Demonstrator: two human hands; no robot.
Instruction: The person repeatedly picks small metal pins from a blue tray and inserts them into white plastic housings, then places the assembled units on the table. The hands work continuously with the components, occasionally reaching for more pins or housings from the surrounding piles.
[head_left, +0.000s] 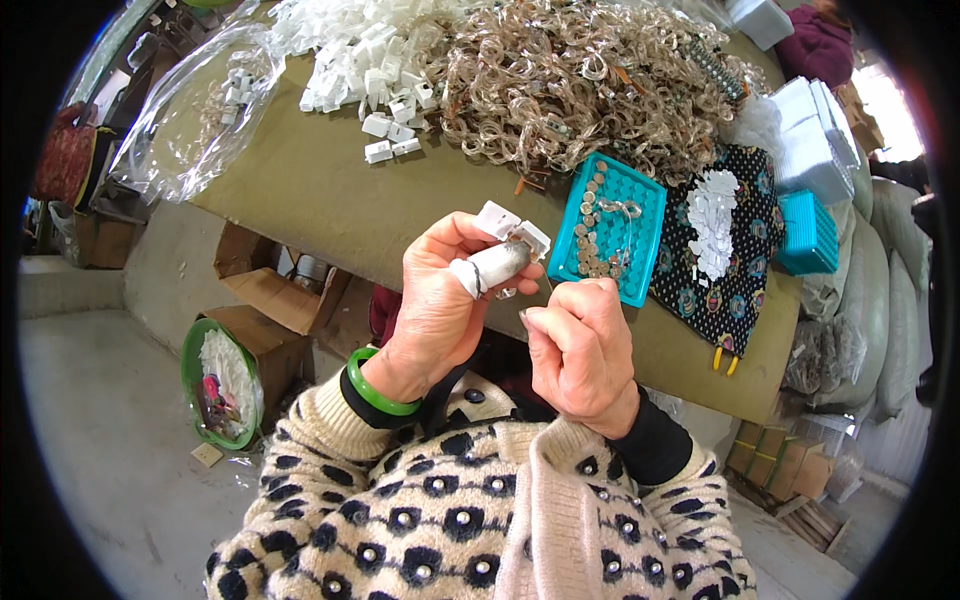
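In front of my chest, my left hand (435,300) is closed on a small white plastic case (496,220), with its two parts spread apart. A white wrap with a dark tie, the finger wrap (492,268), covers one digit of that hand. Close on the right, my right hand (588,350) is closed in a pinch; a thin line shows near its fingertips, too fine to name. Just beyond it lies a teal tray (648,245) holding small round discs (590,222) and a clear coil of wire (622,210).
Across the table (290,180) lie a heap of white plastic cases (375,75) and a large tangle of clear wire coils (590,80). White flat pieces (713,225) rest on a dark patterned cloth (755,190) at right. A green basket (190,370) stands on the floor.
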